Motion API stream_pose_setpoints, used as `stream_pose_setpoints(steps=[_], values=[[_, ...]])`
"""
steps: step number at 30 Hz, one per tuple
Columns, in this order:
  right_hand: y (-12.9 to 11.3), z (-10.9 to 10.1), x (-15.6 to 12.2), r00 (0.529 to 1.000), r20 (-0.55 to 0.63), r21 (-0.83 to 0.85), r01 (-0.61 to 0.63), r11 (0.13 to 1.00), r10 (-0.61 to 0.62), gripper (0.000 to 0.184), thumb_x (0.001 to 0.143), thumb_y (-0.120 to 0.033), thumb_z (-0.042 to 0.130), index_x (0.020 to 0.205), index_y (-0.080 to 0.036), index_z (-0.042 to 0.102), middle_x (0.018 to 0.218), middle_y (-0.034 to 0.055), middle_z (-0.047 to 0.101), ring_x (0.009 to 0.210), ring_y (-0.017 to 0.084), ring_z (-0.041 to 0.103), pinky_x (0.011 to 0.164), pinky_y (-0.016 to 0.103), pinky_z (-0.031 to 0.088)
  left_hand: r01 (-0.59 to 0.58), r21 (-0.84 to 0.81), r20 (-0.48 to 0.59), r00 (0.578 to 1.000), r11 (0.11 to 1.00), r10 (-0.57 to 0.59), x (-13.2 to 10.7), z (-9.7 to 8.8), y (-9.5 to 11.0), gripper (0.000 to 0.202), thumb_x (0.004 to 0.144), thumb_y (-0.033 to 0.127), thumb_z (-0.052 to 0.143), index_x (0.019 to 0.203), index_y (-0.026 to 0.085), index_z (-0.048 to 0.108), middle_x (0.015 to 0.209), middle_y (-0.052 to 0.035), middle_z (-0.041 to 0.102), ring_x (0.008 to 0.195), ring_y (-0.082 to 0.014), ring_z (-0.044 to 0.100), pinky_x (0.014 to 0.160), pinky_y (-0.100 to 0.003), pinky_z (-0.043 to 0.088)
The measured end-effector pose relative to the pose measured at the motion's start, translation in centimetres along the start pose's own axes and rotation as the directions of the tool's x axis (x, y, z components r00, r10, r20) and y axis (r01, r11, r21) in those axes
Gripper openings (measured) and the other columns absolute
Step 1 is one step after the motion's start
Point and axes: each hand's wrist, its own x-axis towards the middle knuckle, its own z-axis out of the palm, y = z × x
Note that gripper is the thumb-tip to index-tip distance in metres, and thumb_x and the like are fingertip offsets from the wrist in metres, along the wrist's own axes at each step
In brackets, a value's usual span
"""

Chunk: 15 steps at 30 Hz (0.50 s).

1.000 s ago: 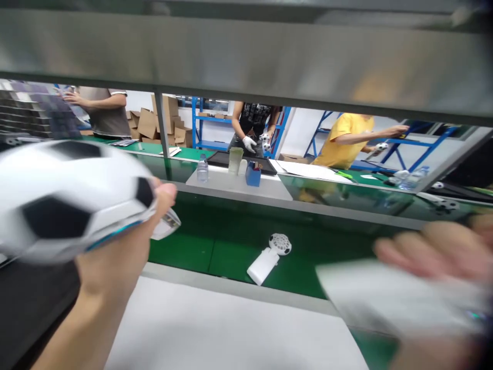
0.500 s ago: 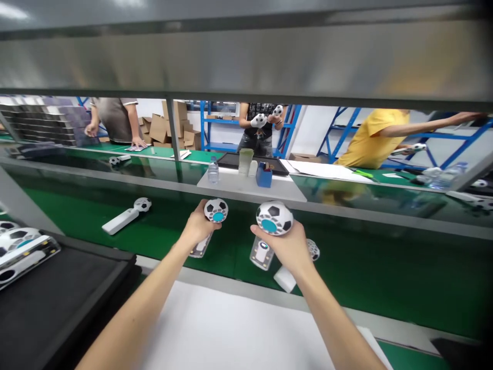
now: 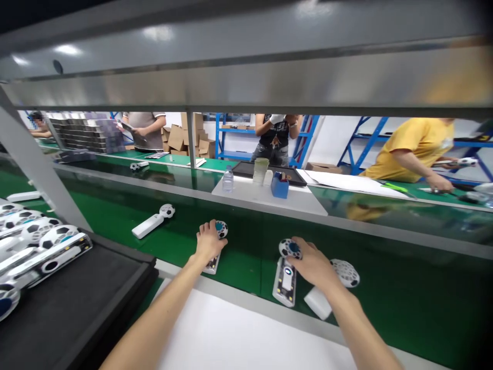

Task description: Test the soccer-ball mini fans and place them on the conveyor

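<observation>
Working remotely, I hold left fan [image 3: 213, 264] and right fan [image 3: 286, 277] at the green table [image 3: 246, 252], left hand [image 3: 208, 241] and right hand [image 3: 314, 264] clamping fingers on their football-patterned heads (level, gentle handling seems wisest).

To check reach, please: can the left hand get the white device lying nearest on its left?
Probably yes: nothing visible stands between the left hand and the white device, though that hand is on another device.
</observation>
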Motion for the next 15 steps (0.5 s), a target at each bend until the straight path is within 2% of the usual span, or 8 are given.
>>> stream_pose_setpoints(steps=[2, 4, 6, 8, 10, 12, 15], values=[[1.3, -1.9, 0.2, 0.997, 0.044, -0.037, -0.065, 0.997, 0.067, 0.052, 0.085, -0.035, 0.058, 0.135, -0.02, 0.057, 0.129, 0.0162, 0.06, 0.118, 0.038, 0.058, 0.096, 0.045, 0.045, -0.006, 0.04, 0.033, 0.999, 0.999, 0.005, 0.3, -0.1, -0.3, 0.047, 0.09, 0.04, 0.063, 0.13, 0.018, 0.054, 0.132, -0.0118, 0.053, 0.123, -0.0306, 0.05, 0.101, -0.053, 0.043], [2.7, -3.9, 0.2, 0.977, 0.102, -0.066, -0.179, 0.982, 0.185, 0.054, 0.087, -0.044, 0.057, 0.135, -0.021, 0.056, 0.111, 0.0158, 0.069, 0.102, 0.037, 0.067, 0.086, 0.046, 0.049, -0.014, 0.054, 0.059, 0.998, 0.998, 0.011, 0.9, -0.6, -0.5, 0.044, 0.09, 0.042, 0.063, 0.126, 0.018, 0.057, 0.131, -0.0111, 0.055, 0.121, -0.0296, 0.051, 0.1, -0.052, 0.044], [4.2, -5.4, -0.2, 0.932, 0.184, -0.088, -0.302, 0.949, 0.313, 0.059, 0.087, -0.047, 0.057, 0.139, -0.018, 0.053, 0.084, 0.0136, 0.072, 0.08, 0.034, 0.071, 0.073, 0.044, 0.053, 0.01, 0.062, 0.048, 0.999, 0.998, -0.013, 1.8, -1.5, -1.0, 0.042, 0.09, 0.046, 0.062, 0.122, 0.018, 0.06, 0.128, -0.0107, 0.057, 0.12, -0.0287, 0.052, 0.098, -0.05, 0.045], [5.4, -6.1, -0.7, 0.876, 0.264, -0.102, -0.391, 0.915, 0.404, 0.062, 0.087, -0.045, 0.059, 0.141, -0.015, 0.05, 0.068, 0.0098, 0.069, 0.065, 0.029, 0.07, 0.063, 0.039, 0.055, 0.08, 0.082, -0.025, 0.997, 0.993, -0.078, 2.7, -2.6, -1.8, 0.042, 0.091, 0.047, 0.06, 0.12, 0.017, 0.06, 0.13, -0.0109, 0.055, 0.12, -0.0288, 0.051, 0.098, -0.05, 0.044], [6.2, -6.0, -1.1, 0.834, 0.316, -0.107, -0.442, 0.891, 0.452, 0.061, 0.088, -0.045, 0.061, 0.14, -0.016, 0.05, 0.07, 0.0084, 0.068, 0.062, 0.024, 0.069, 0.059, 0.036, 0.056, 0.171, 0.11, -0.136, 0.978, 0.979, -0.156, 3.2, -3.6, -2.9, 0.041, 0.09, 0.045, 0.06, 0.122, 0.018, 0.058, 0.134, -0.011, 0.051, 0.124, -0.0306, 0.047, 0.1, -0.051, 0.041], [6.6, -5.5, -1.3, 0.813, 0.342, -0.108, -0.465, 0.879, 0.472, 0.058, 0.09, -0.049, 0.06, 0.137, -0.017, 0.051, 0.081, 0.0093, 0.069, 0.065, 0.022, 0.069, 0.06, 0.036, 0.057, 0.256, 0.138, -0.254, 0.943, 0.957, -0.216, 3.3, -4.3, -4.1, 0.04, 0.089, 0.041, 0.059, 0.122, 0.018, 0.057, 0.139, -0.0115, 0.045, 0.129, -0.0335, 0.039, 0.103, -0.053, 0.036], [6.9, -5.0, -1.0, 0.824, 0.351, -0.093, -0.442, 0.892, 0.445, 0.053, 0.091, -0.049, 0.062, 0.134, -0.019, 0.053, 0.11, 0.0117, 0.065, 0.082, 0.021, 0.067, 0.068, 0.038, 0.059, 0.337, 0.168, -0.391, 0.885, 0.926, -0.251, 3.1, -4.9, -5.7, 0.04, 0.087, 0.034, 0.056, 0.123, 0.017, 0.054, 0.143, -0.016, 0.036, 0.134, -0.0381, 0.029, 0.103, -0.055, 0.03]])
